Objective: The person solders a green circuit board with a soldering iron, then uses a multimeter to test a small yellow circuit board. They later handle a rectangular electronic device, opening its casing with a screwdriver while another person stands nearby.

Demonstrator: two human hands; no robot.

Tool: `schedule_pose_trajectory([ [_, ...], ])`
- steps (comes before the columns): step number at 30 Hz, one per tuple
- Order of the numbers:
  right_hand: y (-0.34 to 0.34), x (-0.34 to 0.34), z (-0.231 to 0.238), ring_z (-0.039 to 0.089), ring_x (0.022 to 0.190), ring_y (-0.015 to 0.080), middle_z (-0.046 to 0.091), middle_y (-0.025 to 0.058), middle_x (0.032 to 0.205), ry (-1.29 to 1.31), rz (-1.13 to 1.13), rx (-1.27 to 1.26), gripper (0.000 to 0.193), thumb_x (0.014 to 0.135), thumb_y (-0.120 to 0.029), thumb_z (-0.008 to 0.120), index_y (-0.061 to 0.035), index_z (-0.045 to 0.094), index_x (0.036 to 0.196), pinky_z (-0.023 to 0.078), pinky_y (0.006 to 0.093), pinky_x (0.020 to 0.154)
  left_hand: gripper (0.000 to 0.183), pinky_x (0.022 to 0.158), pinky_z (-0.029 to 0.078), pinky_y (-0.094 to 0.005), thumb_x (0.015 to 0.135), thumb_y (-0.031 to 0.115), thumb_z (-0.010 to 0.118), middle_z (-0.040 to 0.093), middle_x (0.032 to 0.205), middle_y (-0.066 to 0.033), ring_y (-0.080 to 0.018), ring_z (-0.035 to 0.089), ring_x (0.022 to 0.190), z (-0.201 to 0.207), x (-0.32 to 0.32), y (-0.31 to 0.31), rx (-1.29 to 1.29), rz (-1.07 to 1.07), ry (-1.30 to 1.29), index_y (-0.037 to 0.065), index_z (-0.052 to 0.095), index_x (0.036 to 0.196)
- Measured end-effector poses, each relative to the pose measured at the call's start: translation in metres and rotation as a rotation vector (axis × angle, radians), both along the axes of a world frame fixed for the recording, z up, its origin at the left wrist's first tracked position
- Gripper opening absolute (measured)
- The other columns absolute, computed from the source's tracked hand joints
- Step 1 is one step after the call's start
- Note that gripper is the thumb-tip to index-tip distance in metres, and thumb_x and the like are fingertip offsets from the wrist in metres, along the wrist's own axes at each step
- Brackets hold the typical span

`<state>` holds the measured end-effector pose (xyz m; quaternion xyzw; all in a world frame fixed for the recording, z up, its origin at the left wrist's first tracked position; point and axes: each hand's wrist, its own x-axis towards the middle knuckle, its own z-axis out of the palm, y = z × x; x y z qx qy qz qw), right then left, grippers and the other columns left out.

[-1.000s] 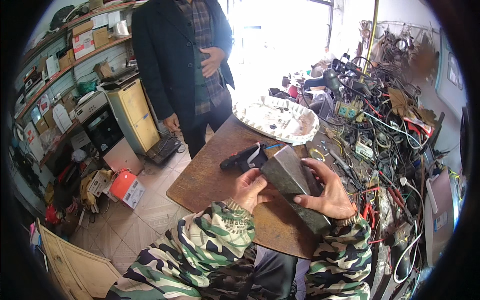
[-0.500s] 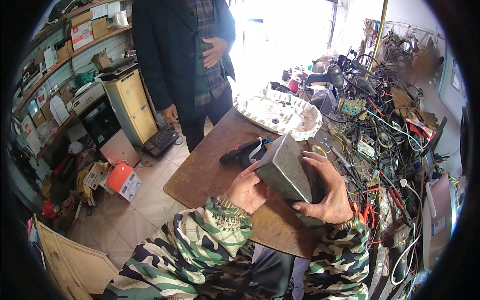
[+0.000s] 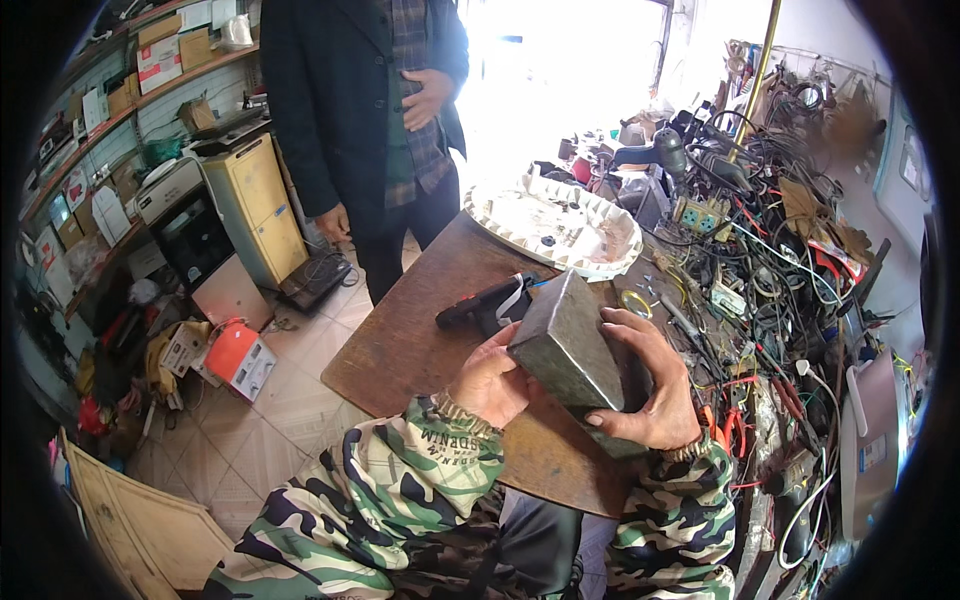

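Head view: I had the grey block up between my two hands, above the table, tilted, with one end face turned toward my left side. My right hand gripped it, the fingers bent over its far right side and the thumb pressed on the near lower part. My left hand touched the block's left end, its upper fingertips at the edge; its other fingers were partly hidden, so I cannot tell whether it was closed on the block or only propping it. Camouflage sleeves covered both my forearms.

Just beyond my left hand, a black device with a white strip lay on the table. Farther off, ahead of both hands, was a white tray with a scalloped rim and small dark bits inside. Beyond the block and near my right fingers lay a loop of yellow wire.

To the right of my right hand, red-handled pliers lay among the clutter, and a heap of cables spread farther out, with a socket block at its near side. Well ahead and to the left of my left hand, a person in a dark coat stood by the table, one hand resting on the belly. Far to the left of my hands, an orange box sat on the floor near a yellow cabinet.
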<state>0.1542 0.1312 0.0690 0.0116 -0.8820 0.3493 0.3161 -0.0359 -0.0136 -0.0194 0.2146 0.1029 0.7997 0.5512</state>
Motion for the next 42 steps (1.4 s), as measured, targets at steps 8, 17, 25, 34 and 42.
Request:
schedule_pose_trajectory([
  [8,-0.003,-0.004,-0.004,0.053,0.137,0.0368,0.054,0.0258,0.145,0.011,0.027,-0.071,0.089,0.061,-0.031,0.094,0.0052,0.059,0.135,0.040,0.0450,0.115,0.049,0.105,0.052,-0.0425,0.094,0.011,0.067,0.065,0.132,-0.0082,-0.0248,0.063,0.122,0.001,0.000,-0.005,0.027,0.026,0.025,0.007,0.054,0.141],
  [17,0.002,-0.003,-0.008,0.054,0.135,0.0357,0.053,0.0256,0.145,0.038,-0.028,-0.017,0.089,0.061,-0.033,0.094,0.0050,0.060,0.134,0.042,0.0444,0.113,0.031,0.100,0.056,-0.0482,0.099,0.018,0.065,0.069,0.124,-0.0095,-0.0278,0.067,0.116,0.002,0.000,-0.004,-0.048,0.055,0.007,0.011,0.062,0.129],
  [25,0.005,-0.003,-0.006,0.055,0.135,0.0376,0.054,0.0262,0.145,0.057,-0.039,-0.015,0.090,0.063,-0.034,0.094,0.0040,0.059,0.136,0.043,0.0443,0.113,0.041,0.100,0.056,-0.0481,0.100,0.021,0.061,0.065,0.131,-0.0089,-0.0271,0.064,0.120,0.007,0.003,-0.005,-0.142,0.083,0.022,0.009,0.056,0.139],
  [34,0.001,-0.003,-0.009,0.055,0.136,0.0380,0.054,0.0260,0.146,0.029,-0.064,0.001,0.090,0.064,-0.038,0.094,0.0038,0.059,0.136,0.044,0.0459,0.113,0.066,0.102,0.049,-0.0351,0.097,0.027,0.060,0.056,0.144,-0.0062,-0.0202,0.053,0.132,0.013,0.006,-0.005,-0.067,0.033,0.067,0.006,0.039,0.156],
  [42,-0.002,-0.004,-0.009,0.052,0.138,0.0340,0.053,0.0236,0.146,0.028,-0.015,-0.117,0.089,0.064,-0.033,0.094,0.0051,0.058,0.136,0.040,0.0435,0.116,0.071,0.113,0.042,-0.0414,0.095,0.025,0.063,0.052,0.150,-0.0106,-0.0232,0.050,0.138,0.017,0.008,-0.003,0.016,0.127,0.153,0.004,0.036,0.158],
])
